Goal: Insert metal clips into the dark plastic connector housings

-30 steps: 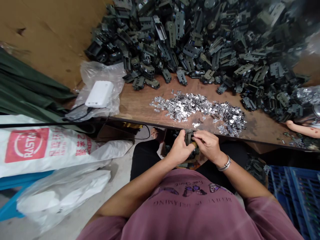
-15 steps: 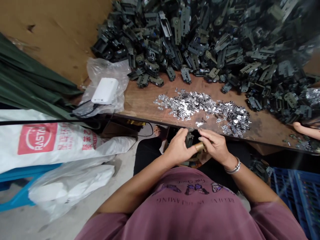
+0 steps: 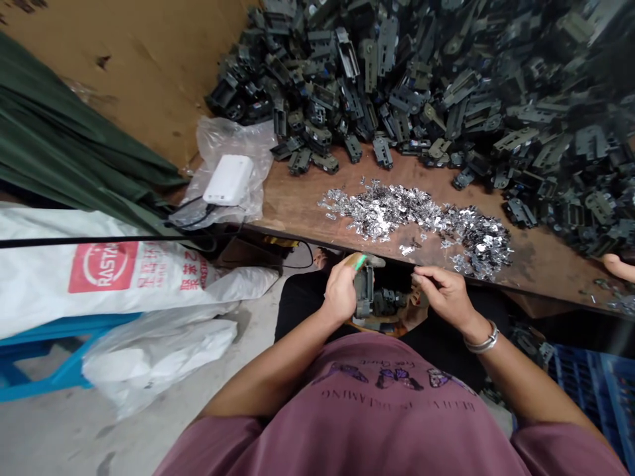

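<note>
Here the hands curl, left gripping a casing.

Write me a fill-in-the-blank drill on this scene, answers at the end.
1. The hand holding the grey-green part is the person's ____.
2. The bracelet circles the person's ____ wrist.
3. The white device rests on crumpled wrapping of clear ____.
4. The white sack's square logo has a ____ background.

Missing words: left; right; plastic; red.
</note>
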Tool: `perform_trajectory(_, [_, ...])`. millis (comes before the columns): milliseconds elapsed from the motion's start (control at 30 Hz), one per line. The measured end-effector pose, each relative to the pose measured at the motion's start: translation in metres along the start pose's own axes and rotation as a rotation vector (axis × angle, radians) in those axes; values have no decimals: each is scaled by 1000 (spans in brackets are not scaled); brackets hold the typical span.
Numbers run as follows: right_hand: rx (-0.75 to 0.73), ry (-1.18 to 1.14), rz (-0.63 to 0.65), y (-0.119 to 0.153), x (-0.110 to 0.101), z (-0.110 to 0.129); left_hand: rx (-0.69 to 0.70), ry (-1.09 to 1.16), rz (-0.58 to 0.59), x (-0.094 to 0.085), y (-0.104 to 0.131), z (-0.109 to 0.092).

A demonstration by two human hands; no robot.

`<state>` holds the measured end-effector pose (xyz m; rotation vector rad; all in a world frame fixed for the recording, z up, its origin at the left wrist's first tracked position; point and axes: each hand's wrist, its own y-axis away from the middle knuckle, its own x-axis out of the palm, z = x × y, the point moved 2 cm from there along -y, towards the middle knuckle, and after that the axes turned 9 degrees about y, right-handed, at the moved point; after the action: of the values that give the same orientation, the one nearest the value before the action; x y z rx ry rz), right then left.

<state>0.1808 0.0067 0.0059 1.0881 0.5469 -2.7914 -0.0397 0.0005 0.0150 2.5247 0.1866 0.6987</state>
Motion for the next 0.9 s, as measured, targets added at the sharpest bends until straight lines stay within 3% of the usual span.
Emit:
perform_trajectory(200, [153, 50, -48, -29, -19, -48, 15, 17, 126, 0, -4, 0])
perform_trajectory(333, [196, 197, -130, -70, -40, -84, 48, -490, 365, -5, -20, 4])
perform_trajectory(433, [241, 447, -151, -107, -53, -108, 95, -830, 503, -14, -43, 21])
perform_trajectory(533, [320, 677, -128, -141, -60, -123, 165, -1101, 437, -23, -66, 42])
perform_trajectory(733, [485, 927, -17, -192, -54, -134, 209, -1278, 254, -22, -81, 70])
perform_trajectory(800, [549, 976, 6, -202, -50, -137, 237, -1309, 266, -17, -78, 75])
perform_trajectory(900, [597, 1018, 1, -211, -49, -141, 246, -1185, 400, -7, -70, 77])
